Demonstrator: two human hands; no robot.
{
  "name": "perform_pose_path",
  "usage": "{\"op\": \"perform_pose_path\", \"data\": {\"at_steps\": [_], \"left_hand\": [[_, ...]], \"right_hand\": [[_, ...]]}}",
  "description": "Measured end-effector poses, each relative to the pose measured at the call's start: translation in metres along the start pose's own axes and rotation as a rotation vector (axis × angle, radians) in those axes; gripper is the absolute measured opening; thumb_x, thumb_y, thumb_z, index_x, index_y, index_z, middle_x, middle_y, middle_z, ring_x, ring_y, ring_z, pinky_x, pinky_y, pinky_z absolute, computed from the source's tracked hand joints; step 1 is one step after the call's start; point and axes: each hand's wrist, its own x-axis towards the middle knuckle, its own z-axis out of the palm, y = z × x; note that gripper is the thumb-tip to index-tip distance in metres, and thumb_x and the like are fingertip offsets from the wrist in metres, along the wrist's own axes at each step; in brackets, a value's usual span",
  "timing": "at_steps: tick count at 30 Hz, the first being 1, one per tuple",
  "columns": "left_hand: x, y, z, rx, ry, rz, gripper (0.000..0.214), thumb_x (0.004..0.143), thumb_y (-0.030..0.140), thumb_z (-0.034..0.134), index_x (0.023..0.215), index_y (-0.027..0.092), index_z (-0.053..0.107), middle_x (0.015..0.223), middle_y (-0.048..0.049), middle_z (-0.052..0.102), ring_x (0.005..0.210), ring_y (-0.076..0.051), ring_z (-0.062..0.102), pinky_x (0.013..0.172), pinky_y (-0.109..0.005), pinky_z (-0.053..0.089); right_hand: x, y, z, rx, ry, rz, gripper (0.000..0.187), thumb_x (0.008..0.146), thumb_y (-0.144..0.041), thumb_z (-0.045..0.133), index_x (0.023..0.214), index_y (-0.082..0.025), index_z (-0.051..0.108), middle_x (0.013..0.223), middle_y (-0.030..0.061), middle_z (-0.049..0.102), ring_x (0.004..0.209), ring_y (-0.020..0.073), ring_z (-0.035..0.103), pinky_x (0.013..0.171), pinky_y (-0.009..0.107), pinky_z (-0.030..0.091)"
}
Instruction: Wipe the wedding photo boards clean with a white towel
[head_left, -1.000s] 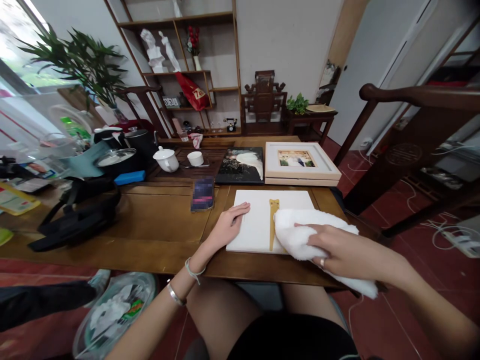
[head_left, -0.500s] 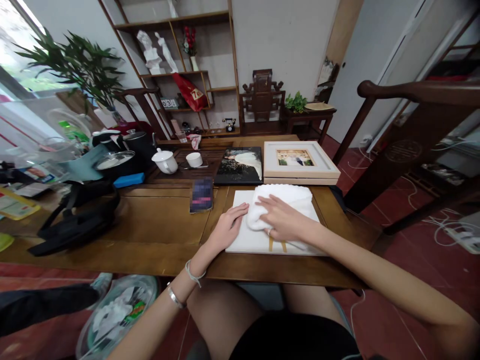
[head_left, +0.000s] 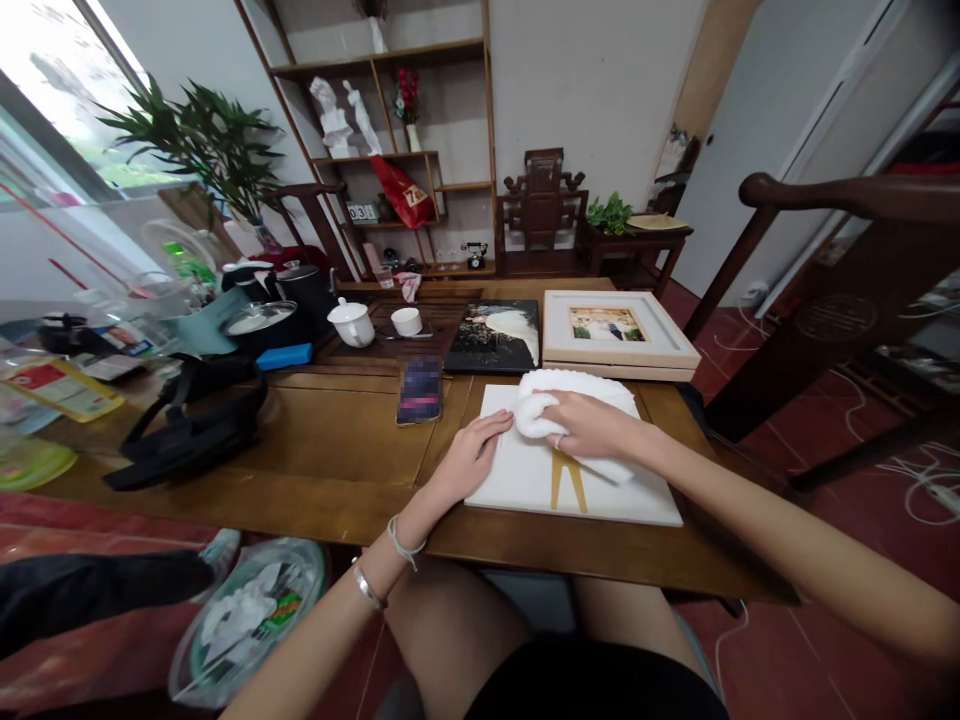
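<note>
A white flat board (head_left: 506,485) lies at the table's front edge, directly before me. My left hand (head_left: 474,455) rests on its left side, fingers stretched out and reaching the edge of a white towel (head_left: 536,415). On top of the board, the towel is bunched under my right hand (head_left: 596,428). The right fingers are curled into the cloth and grip it; their tips are partly hidden. Below the towel, a gold inverted-V shape (head_left: 557,482) shows on the board, its upper end covered.
Behind the board are a dark photo panel (head_left: 491,335) and a pale picture frame (head_left: 660,345). A phone (head_left: 420,390) lies left of the board, beyond it a white lidded cup (head_left: 352,325) and a black bag (head_left: 187,430). A bin (head_left: 247,610) stands on the floor.
My right hand has gone from spread over the towel to gripping a bunched part of it. More of the gold shape shows. The whole view has shifted slightly.
</note>
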Motion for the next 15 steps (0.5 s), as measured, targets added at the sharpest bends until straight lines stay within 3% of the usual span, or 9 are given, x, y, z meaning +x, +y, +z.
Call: {"op": "perform_pose_path", "data": {"at_steps": [4,8,12,15], "left_hand": [[0.0,0.001,-0.001,0.009,-0.025,-0.003,0.038,0.088,0.01,0.04,0.113,0.018,0.066,0.127,-0.0069,0.062,0.125,-0.021,0.052,0.11,-0.042,0.038],[0.001,0.0,0.0,-0.003,-0.018,-0.011,0.036,0.087,0.011,0.041,0.111,0.017,0.067,0.126,-0.008,0.062,0.124,-0.021,0.053,0.109,-0.042,0.038],[0.001,-0.003,0.002,0.008,-0.022,-0.011,0.036,0.088,0.012,0.04,0.114,0.014,0.065,0.126,-0.0099,0.062,0.124,-0.021,0.052,0.111,-0.042,0.037],[0.0,-0.002,0.002,0.008,-0.023,-0.014,0.036,0.089,0.013,0.04,0.115,0.013,0.065,0.127,-0.0108,0.061,0.125,-0.021,0.052,0.111,-0.043,0.036]], "right_hand": [[0.004,-0.007,-0.002,-0.018,-0.027,-0.011,0.02,0.077,-0.013,0.053,0.092,-0.011,0.065,0.097,0.0133,0.066,0.086,0.0228,0.061,0.075,0.032,0.045],[-0.016,-0.043,-0.002,-0.005,-0.11,-0.086,0.017,0.075,-0.018,0.057,0.087,-0.013,0.068,0.093,0.0131,0.067,0.081,0.0225,0.062,0.072,0.031,0.046],[-0.04,-0.077,0.011,-0.057,-0.103,-0.157,0.019,0.075,-0.026,0.061,0.086,-0.013,0.07,0.107,0.0177,0.064,0.104,0.0295,0.058,0.086,0.037,0.046],[-0.042,-0.078,0.019,-0.124,-0.04,-0.108,0.024,0.075,-0.028,0.062,0.091,-0.011,0.07,0.121,0.0214,0.058,0.115,0.0322,0.052,0.094,0.041,0.042]]}}
